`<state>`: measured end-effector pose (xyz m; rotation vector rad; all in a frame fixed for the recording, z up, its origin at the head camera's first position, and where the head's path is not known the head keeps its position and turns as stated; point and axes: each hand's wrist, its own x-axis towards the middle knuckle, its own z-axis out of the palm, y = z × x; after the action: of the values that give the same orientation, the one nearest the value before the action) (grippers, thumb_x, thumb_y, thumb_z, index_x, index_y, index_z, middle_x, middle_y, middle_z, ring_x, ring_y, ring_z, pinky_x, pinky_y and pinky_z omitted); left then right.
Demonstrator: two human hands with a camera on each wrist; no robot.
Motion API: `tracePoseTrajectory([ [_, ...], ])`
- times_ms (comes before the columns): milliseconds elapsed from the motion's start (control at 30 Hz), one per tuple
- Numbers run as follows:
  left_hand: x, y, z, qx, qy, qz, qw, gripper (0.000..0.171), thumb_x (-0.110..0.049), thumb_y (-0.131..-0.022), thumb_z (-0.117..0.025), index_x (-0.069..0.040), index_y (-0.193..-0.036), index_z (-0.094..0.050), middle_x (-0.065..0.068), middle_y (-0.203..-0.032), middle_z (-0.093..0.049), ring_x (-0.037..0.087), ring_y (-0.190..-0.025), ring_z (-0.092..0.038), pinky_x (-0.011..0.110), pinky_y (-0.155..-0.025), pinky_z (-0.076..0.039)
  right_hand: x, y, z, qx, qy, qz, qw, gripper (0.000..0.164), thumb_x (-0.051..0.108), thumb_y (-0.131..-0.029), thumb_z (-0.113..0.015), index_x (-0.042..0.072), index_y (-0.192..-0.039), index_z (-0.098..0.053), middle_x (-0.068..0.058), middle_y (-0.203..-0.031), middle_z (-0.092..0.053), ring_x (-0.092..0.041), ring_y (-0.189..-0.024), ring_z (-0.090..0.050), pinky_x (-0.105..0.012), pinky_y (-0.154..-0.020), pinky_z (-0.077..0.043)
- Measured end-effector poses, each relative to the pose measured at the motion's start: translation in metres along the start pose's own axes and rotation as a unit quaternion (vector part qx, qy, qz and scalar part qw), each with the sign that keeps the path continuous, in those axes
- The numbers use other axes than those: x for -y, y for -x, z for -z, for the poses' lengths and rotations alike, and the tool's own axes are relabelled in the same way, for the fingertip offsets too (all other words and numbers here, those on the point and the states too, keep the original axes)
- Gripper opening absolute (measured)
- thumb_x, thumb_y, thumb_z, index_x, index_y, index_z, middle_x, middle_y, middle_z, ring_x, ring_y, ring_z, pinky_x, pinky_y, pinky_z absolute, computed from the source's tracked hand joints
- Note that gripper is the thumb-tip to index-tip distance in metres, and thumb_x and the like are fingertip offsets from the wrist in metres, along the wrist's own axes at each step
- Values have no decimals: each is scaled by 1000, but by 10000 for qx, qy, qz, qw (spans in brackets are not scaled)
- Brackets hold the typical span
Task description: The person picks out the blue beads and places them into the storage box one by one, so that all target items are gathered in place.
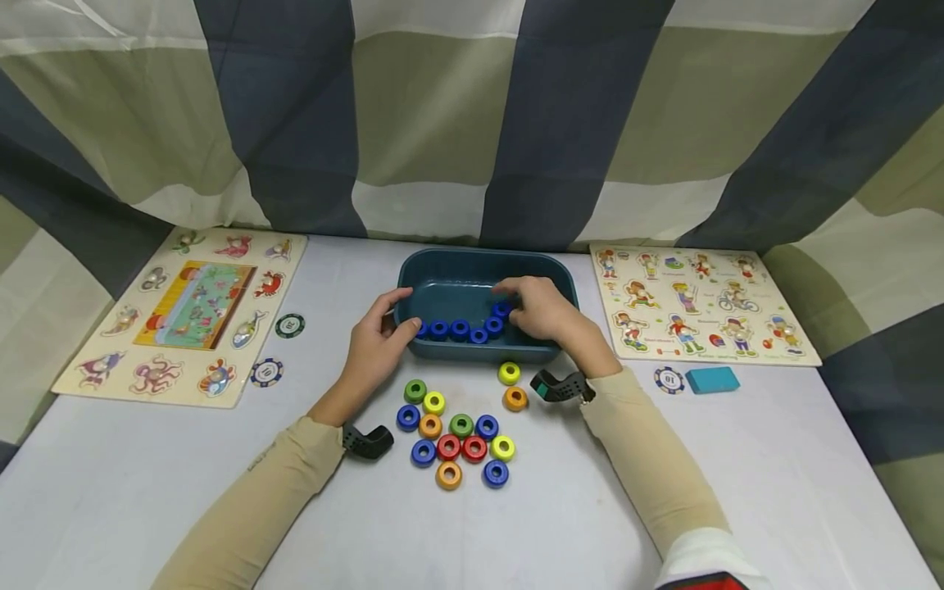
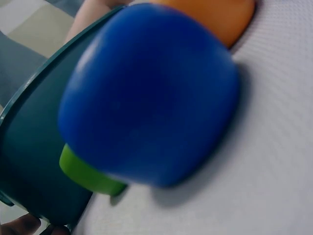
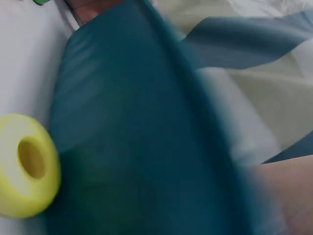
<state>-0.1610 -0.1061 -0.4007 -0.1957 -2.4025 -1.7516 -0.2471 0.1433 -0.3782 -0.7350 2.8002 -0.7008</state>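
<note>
A dark teal plastic tray [image 1: 483, 353] stands at the middle back of the table. My left hand [image 1: 371, 346] grips its left end, thumb over the rim and fingers along the outside. Inside the tray, my right hand [image 1: 544, 310] pinches a blue ring [image 1: 504, 305] between thumb and fingers; part of the grip is hidden. Several more blue rings [image 1: 460, 336] lie along the tray's front wall. In front of the tray are loose rings, among them red [image 1: 467, 459], orange [image 1: 440, 483] and green [image 1: 415, 383]. A yellow ring [image 3: 12, 171] looms beside the tray in the right wrist view.
A sea-animal puzzle board [image 1: 125, 373] lies at the left, near two poker chips [image 1: 267, 373]. At the right is a sports-figure puzzle board [image 1: 708, 328], with a poker chip [image 1: 669, 379] and a blue block [image 1: 712, 379] in front. A checked cloth [image 1: 435, 115] hangs behind the table.
</note>
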Motion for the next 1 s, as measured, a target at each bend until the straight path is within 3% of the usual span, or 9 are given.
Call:
tracePoseTrajectory([
  [67,0,0,0,17,2,18,10000,46,-8,-94,-59,-1,-138,-49,20,-143,-50,38,-126,-55,45,-91,-49,10,9,4,-333,-99,339,9988,43,-2,-86,-55,7,-128,-62,-18,-123,-65,-25,-83,-61,-36,-70,-48],
  [167,1,1,1,41,30,30,10000,46,-8,-94,-59,-1,-138,-49,20,-144,-49,37,-126,-55,45,-94,-49,40,28,7,-643,-608,1256,9881,35,0,-88,-58,7,-121,-67,-14,-116,-69,-16,-68,-57,-30,-62,-46],
  [267,0,0,3,46,73,-45,10000,46,-8,-94,-59,0,-138,-49,24,-140,-52,39,-124,-56,30,-89,-51,77,44,-5,-252,-991,2270,9685,28,3,-88,-62,7,-115,-70,-9,-108,-71,-7,-70,-57,-23,-65,-50],
  [367,0,-1,5,44,119,-110,9999,45,-7,-93,-60,0,-137,-50,26,-137,-54,40,-123,-57,15,-77,-46,104,53,-32,386,-802,2825,9551,24,7,-89,-64,8,-112,-70,-4,-104,-70,-6,-77,-60,-18,-70,-50],
  [467,0,-1,4,49,141,-88,9999,45,-8,-94,-60,-1,-137,-50,26,-138,-53,39,-125,-56,11,-72,-43,114,57,-60,682,-149,2783,9579,22,13,-90,-66,11,-111,-71,-1,-104,-68,-8,-86,-62,-17,-77,-50],
  [600,1,0,2,48,158,-87,9998,45,-8,-94,-59,0,-137,-50,24,-140,-52,38,-125,-56,11,-74,-43,115,60,-81,511,632,2437,9664,19,18,-88,-69,15,-106,-71,2,-98,-65,-7,-85,-62,-20,-76,-52],
  [800,0,0,3,55,146,-133,9998,45,-9,-94,-60,-1,-137,-50,23,-141,-52,38,-125,-56,11,-76,-43,118,62,-88,242,779,2153,9731,14,20,-88,-70,15,-101,-69,3,-91,-64,-8,-78,-61,-23,-69,-52],
  [1000,1,-1,3,25,145,-120,9998,45,-9,-94,-60,0,-137,-51,23,-140,-52,38,-125,-55,10,-79,-43,116,59,-81,64,651,2428,9679,14,18,-88,-70,14,-101,-72,2,-94,-66,-7,-84,-64,-22,-75,-53],
])
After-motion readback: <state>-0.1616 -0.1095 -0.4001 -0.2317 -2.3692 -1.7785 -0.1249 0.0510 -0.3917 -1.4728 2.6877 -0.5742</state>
